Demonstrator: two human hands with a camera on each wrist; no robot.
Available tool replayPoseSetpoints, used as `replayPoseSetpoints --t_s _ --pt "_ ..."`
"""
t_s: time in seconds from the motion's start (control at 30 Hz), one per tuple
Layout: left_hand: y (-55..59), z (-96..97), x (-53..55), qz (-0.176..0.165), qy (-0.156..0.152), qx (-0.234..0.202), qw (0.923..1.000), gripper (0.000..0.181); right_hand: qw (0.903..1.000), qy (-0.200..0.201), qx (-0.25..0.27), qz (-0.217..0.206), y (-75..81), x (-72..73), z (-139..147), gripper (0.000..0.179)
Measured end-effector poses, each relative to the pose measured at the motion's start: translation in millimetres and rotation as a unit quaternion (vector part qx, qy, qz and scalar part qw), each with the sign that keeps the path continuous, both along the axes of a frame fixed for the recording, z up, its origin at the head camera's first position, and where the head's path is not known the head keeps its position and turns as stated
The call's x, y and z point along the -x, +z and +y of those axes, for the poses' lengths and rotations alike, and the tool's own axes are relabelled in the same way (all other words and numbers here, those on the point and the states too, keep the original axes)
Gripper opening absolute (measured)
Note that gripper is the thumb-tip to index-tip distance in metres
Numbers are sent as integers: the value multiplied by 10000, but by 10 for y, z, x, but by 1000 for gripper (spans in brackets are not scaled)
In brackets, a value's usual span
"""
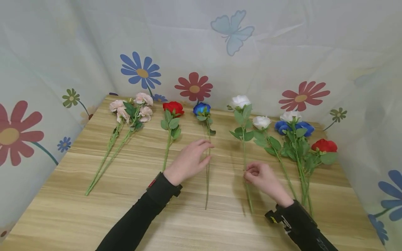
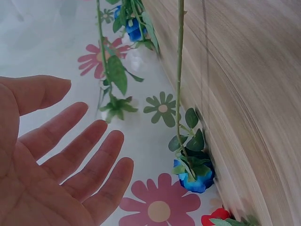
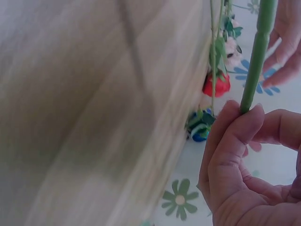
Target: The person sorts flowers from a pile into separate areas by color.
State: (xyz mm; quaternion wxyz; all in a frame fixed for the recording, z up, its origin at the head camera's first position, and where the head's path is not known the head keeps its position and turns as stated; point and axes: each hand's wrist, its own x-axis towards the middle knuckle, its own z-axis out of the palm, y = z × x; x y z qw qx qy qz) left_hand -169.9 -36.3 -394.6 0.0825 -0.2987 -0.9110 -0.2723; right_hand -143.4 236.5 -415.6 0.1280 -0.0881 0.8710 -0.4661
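Note:
My right hand (image 1: 264, 179) pinches the stem of a white artificial rose (image 1: 241, 101) between thumb and fingertips; its bloom points to the back of the table. In the right wrist view the green stem (image 3: 257, 56) rises from that pinch. My left hand (image 1: 190, 160) is over the stem of a blue rose (image 1: 201, 109), fingers loosely spread and holding nothing. The left wrist view shows its palm and parted fingers apart from the blue rose (image 2: 195, 178), which lies on the wooden table (image 1: 125, 216).
Left of my hands lie a red rose (image 1: 173, 108) and pale pink flowers (image 1: 144, 98). To the right are another white rose (image 1: 261, 122), a blue and white cluster (image 1: 304, 128) and a red rose (image 1: 325, 145). A flower-printed curtain (image 1: 176, 42) encloses the table's back and sides.

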Motion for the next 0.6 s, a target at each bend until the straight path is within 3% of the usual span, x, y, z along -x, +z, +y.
replayPoseSetpoints --t_s 0.27,0.6 --pt "-2 3 8 42 -8 -28 10000 32 9995 139 144 -250 -117 63 -57 20" --pt "0 -2 23 56 -52 -72 9999 33 9981 152 -224 -550 -189 114 -45 18"
